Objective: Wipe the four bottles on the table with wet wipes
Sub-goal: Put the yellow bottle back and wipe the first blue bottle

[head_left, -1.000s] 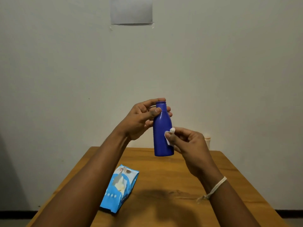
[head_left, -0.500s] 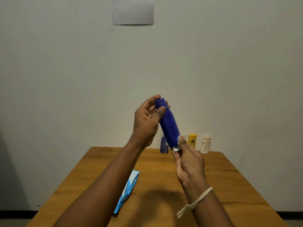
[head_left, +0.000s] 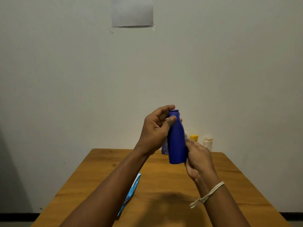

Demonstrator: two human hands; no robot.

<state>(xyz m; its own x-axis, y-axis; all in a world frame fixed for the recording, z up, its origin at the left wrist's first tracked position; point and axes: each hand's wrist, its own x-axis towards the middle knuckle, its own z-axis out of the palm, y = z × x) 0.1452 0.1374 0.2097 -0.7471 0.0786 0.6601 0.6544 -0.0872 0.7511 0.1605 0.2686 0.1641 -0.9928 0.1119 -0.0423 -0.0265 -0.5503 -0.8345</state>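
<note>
1. Far left, the wet wipes pack (head_left: 130,193) is lying on the wooden table (head_left: 172,181), half hidden under the forearm; nothing is touching it.
2. The left hand (head_left: 155,133) is gripping the blue bottle (head_left: 176,141) up at the neck, thumb curled across the front, fingers wrapping behind; the bottle is hanging upright in the air above the table.
3. The risk, as I'm judging it: a narrow neck pinch plus a wet surface; a firm rub low down could be twisting the bottle loose, dropping it on the table.
4. The right hand (head_left: 197,157) is curling against the bottle's lower right side; a sliver of white wipe (head_left: 186,134) is peeking above it, pressed to the bottle; how the fingers lie behind it, I cannot tell.
5. At the far edge, a small purple bottle (head_left: 164,148), a yellow bottle (head_left: 194,138) and a white bottle (head_left: 208,142) are standing, waiting their turn; a careless swing could be toppling them.
</note>
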